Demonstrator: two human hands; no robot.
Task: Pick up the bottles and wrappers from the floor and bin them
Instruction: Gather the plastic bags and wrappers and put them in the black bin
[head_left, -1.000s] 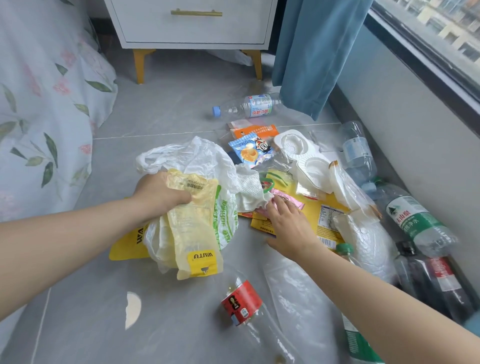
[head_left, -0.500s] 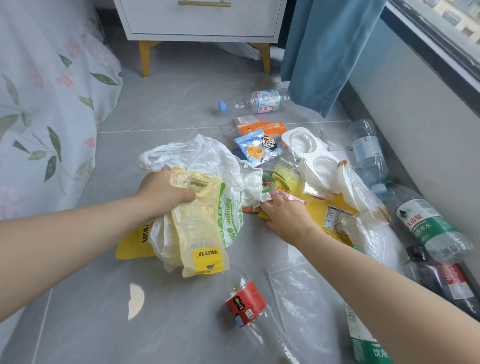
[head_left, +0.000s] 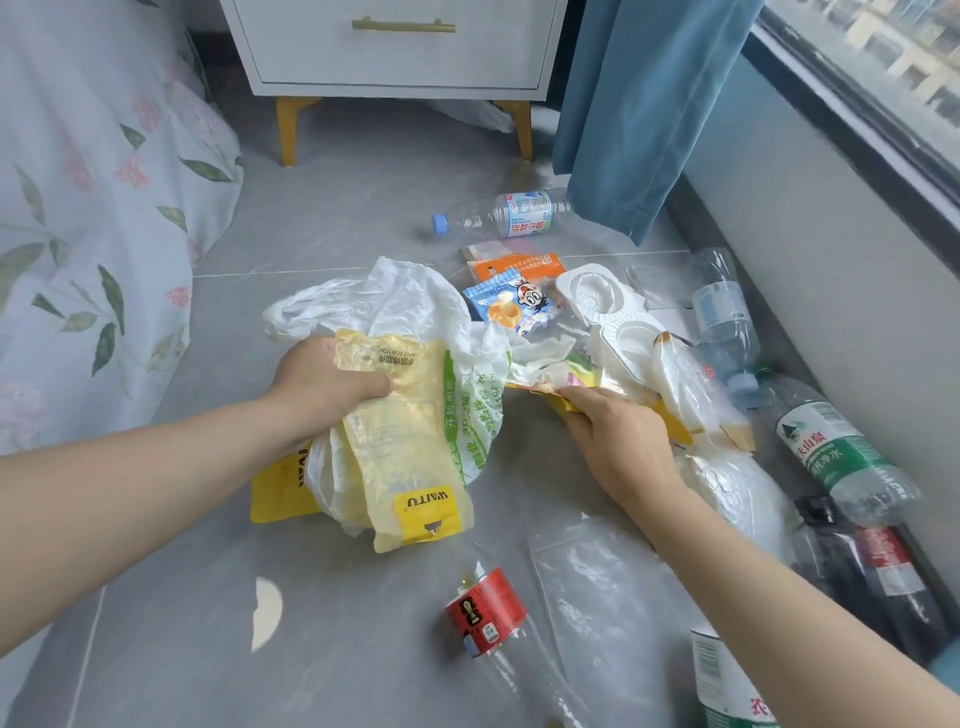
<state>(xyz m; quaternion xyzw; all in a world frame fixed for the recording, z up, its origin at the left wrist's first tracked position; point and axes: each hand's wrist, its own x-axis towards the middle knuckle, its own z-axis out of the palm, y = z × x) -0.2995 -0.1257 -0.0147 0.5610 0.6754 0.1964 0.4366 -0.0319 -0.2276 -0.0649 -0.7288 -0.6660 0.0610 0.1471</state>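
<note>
My left hand (head_left: 322, 387) grips a bunch of wrappers just above the floor: a pale yellow WAITU wrapper (head_left: 400, 447) and a white plastic bag with green print (head_left: 415, 312). My right hand (head_left: 613, 441) is closed on a bundle of yellow and pink wrappers (head_left: 566, 376) in the middle of the litter pile. A blue cartoon snack wrapper (head_left: 511, 306) and an orange wrapper (head_left: 519, 265) lie behind. Bottles lie around: a blue-capped one (head_left: 504, 215), a red-labelled one (head_left: 485, 610), a green-labelled one (head_left: 831, 447).
White moulded trays (head_left: 602, 301) and clear bags (head_left: 597, 587) lie among the litter. More bottles (head_left: 722, 312) line the wall at right. A white nightstand (head_left: 400, 47) stands at the back, a blue curtain (head_left: 639, 104) beside it, a floral bedspread (head_left: 88, 208) at left.
My right hand has closed on the yellow and pink wrappers and lifted them off the floor. My left hand keeps the same grip on its bunch.
</note>
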